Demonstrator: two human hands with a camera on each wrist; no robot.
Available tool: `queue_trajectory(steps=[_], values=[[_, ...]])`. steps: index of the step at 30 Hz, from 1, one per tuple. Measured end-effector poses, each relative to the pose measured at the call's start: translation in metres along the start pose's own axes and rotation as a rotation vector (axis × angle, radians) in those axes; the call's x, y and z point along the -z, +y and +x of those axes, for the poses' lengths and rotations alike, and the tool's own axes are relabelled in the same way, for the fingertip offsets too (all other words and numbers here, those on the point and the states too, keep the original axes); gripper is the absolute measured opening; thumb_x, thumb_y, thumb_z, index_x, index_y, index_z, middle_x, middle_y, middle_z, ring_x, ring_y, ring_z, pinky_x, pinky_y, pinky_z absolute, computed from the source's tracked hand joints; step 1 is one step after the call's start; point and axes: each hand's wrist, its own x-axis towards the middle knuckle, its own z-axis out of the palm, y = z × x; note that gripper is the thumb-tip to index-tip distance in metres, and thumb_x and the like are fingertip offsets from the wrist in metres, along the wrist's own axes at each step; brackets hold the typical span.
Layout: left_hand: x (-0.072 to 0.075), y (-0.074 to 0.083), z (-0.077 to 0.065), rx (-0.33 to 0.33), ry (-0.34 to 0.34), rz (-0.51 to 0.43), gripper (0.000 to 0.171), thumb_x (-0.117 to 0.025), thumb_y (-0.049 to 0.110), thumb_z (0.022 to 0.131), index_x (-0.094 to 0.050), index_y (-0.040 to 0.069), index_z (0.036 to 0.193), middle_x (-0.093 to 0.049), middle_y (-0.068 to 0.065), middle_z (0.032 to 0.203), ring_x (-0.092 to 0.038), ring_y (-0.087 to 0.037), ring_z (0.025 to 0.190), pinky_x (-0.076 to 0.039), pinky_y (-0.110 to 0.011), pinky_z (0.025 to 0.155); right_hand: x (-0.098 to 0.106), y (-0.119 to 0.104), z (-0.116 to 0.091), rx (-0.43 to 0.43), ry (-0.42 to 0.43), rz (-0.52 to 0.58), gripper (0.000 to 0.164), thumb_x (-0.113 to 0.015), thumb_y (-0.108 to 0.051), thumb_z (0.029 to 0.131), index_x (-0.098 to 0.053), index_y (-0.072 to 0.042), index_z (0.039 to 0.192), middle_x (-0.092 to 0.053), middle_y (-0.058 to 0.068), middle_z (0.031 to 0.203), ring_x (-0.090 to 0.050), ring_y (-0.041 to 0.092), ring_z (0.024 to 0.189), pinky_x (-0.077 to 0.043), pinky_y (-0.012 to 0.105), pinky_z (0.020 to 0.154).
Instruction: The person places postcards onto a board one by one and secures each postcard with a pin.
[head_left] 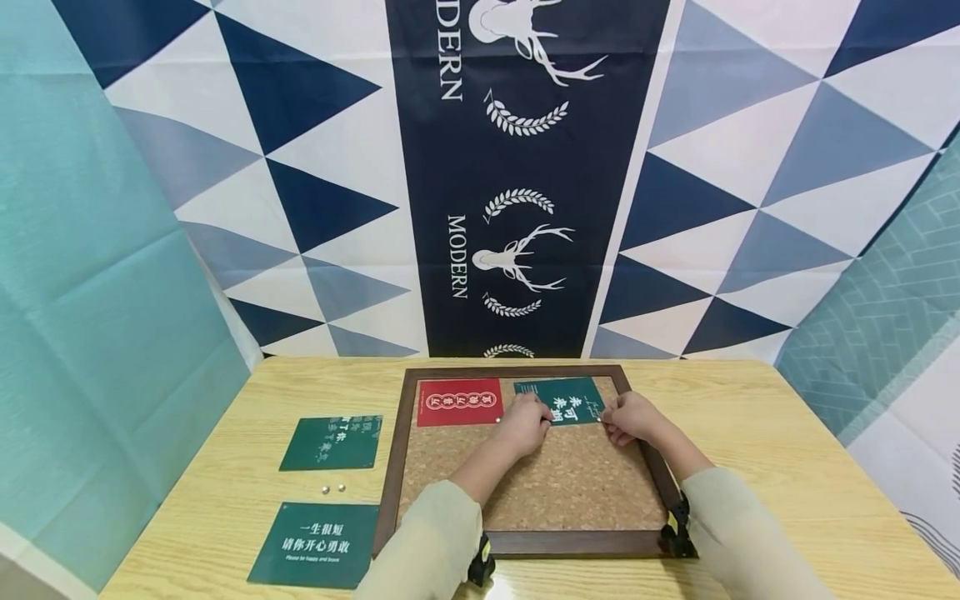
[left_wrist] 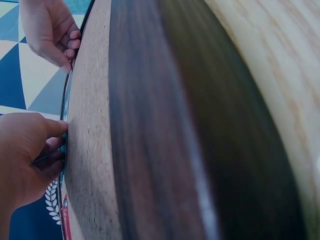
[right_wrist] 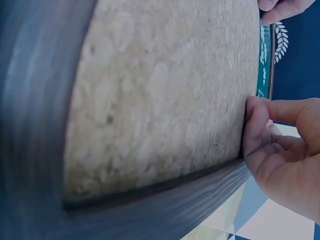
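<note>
A green card point(head_left: 572, 406) with white characters lies in the upper right of the framed cork board point(head_left: 525, 492). My left hand point(head_left: 524, 423) rests at the card's left end, its fingertips touching it; in the left wrist view the left hand point(left_wrist: 25, 155) has thumb and fingers apart. At the card's lower right corner, my right hand point(head_left: 632, 417) pinches a small white-headed pin point(head_left: 600, 419), mostly hidden by the fingers. The right wrist view has the right hand point(right_wrist: 282, 145) with thumb and index fingertips together near the cork's edge.
A red card point(head_left: 459, 402) lies in the board's upper left, with a white pin head point(head_left: 498, 420) at its lower right corner. Left of the board on the wooden table point(head_left: 202, 500) lie two green cards, upper point(head_left: 330, 443) and lower point(head_left: 315, 546), with two pins point(head_left: 333, 489) between them.
</note>
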Motion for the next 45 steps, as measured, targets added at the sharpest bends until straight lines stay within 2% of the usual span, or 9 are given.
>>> queue_trajectory(steps=[6, 15, 22, 27, 32, 36, 40, 45], values=[[0.001, 0.000, 0.000, 0.001, 0.003, -0.009, 0.015, -0.056, 0.020, 0.086, -0.069, 0.019, 0.094, -0.055, 0.000, 0.097, -0.048, -0.014, 0.093, -0.042, -0.025, 0.083, 0.000, -0.006, -0.001, -0.007, 0.027, -0.062, 0.019, -0.050, -0.008, 0.086, -0.053, -0.001, 0.068, -0.052, 0.003, 0.056, -0.054, 0.010, 0.048, -0.049, 0.024, 0.047], [0.000, 0.001, 0.001, -0.005, -0.001, 0.010, 0.015, -0.056, 0.021, 0.086, -0.068, 0.019, 0.095, -0.055, 0.000, 0.099, -0.048, -0.013, 0.093, -0.042, -0.024, 0.083, -0.004, -0.006, -0.006, -0.010, 0.078, -0.083, 0.017, -0.050, -0.009, 0.086, -0.053, -0.001, 0.072, -0.053, 0.005, 0.059, -0.053, 0.011, 0.049, -0.047, 0.023, 0.047], [0.000, 0.002, -0.001, 0.001, -0.017, 0.001, 0.016, -0.055, 0.020, 0.086, -0.068, 0.019, 0.096, -0.055, 0.000, 0.099, -0.047, -0.013, 0.095, -0.042, -0.024, 0.084, -0.003, -0.006, -0.011, 0.050, 0.089, -0.052, 0.010, -0.053, -0.009, 0.084, -0.055, 0.001, 0.080, -0.054, 0.006, 0.064, -0.051, 0.012, 0.052, -0.045, 0.025, 0.047], [0.001, 0.002, -0.001, -0.002, -0.008, 0.000, 0.017, -0.055, 0.020, 0.086, -0.068, 0.018, 0.097, -0.055, 0.000, 0.099, -0.047, -0.013, 0.094, -0.042, -0.023, 0.083, 0.002, -0.003, -0.014, 0.137, 0.216, -0.096, 0.018, -0.050, -0.013, 0.086, -0.057, 0.003, 0.088, -0.056, 0.008, 0.063, -0.048, 0.013, 0.053, -0.039, 0.026, 0.048], [0.001, 0.002, -0.001, 0.005, -0.007, -0.002, 0.017, -0.054, 0.020, 0.087, -0.068, 0.019, 0.097, -0.055, 0.001, 0.100, -0.047, -0.012, 0.095, -0.042, -0.023, 0.084, 0.007, 0.001, -0.015, 0.155, 0.326, -0.114, 0.021, -0.049, -0.014, 0.086, -0.058, 0.004, 0.090, -0.056, 0.008, 0.061, -0.048, 0.014, 0.053, -0.037, 0.026, 0.049], [0.000, 0.002, -0.003, 0.005, 0.002, -0.010, 0.017, -0.054, 0.019, 0.087, -0.068, 0.019, 0.097, -0.055, 0.001, 0.100, -0.047, -0.013, 0.095, -0.042, -0.024, 0.084, 0.008, 0.004, -0.017, 0.150, 0.361, -0.105, 0.019, -0.051, -0.012, 0.085, -0.058, 0.005, 0.089, -0.058, 0.012, 0.067, -0.051, 0.015, 0.053, -0.039, 0.026, 0.048], [0.000, 0.002, -0.003, -0.004, 0.017, -0.016, 0.017, -0.055, 0.018, 0.086, -0.068, 0.018, 0.096, -0.055, 0.000, 0.099, -0.048, -0.013, 0.094, -0.041, -0.024, 0.084, 0.007, 0.007, -0.018, 0.156, 0.412, -0.136, 0.018, -0.054, -0.009, 0.082, -0.058, 0.006, 0.090, -0.060, 0.019, 0.080, -0.056, 0.022, 0.064, -0.044, 0.032, 0.054], [0.000, 0.001, -0.003, -0.003, 0.009, -0.034, 0.017, -0.054, 0.018, 0.086, -0.068, 0.018, 0.097, -0.056, 0.000, 0.099, -0.047, -0.013, 0.095, -0.041, -0.024, 0.084, 0.005, 0.011, -0.017, 0.140, 0.445, -0.170, 0.022, -0.054, -0.006, 0.077, -0.057, 0.007, 0.095, -0.054, 0.025, 0.090, -0.053, 0.032, 0.078, -0.044, 0.039, 0.063]])
